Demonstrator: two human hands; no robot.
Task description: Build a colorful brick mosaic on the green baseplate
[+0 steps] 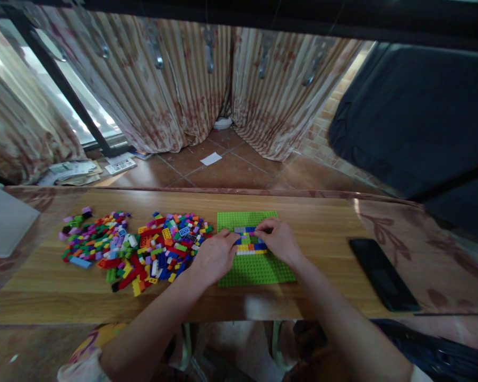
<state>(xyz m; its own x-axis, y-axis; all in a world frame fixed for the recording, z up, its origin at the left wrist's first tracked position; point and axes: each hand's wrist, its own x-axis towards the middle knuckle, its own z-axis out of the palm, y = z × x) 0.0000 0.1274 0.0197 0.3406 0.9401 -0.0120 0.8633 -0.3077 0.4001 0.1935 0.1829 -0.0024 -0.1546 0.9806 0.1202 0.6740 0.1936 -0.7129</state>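
Observation:
A green baseplate (246, 276) lies on the wooden table, bearing a small patch of joined toy bricks (250, 248) in blue, yellow, white, orange and grey. At the left edge of this patch my left hand (217, 255) has its fingers bent together, the tips beside a blue spot; whether they grip a loose brick is hidden. Over the right side of the patch my right hand (279, 240) pinches with thumb and forefinger, and a small pink brick (252, 233) shows at its fingertips. Both hands touch or nearly touch the built bricks.
Left of the baseplate, loose bricks of many colours spread in two heaps, a nearer heap (163, 249) and a farther-left heap (93, 239). A black phone (384, 274) lies at the table's right end. A white box (3, 220) stands far left. Curtains (175, 90) hang beyond.

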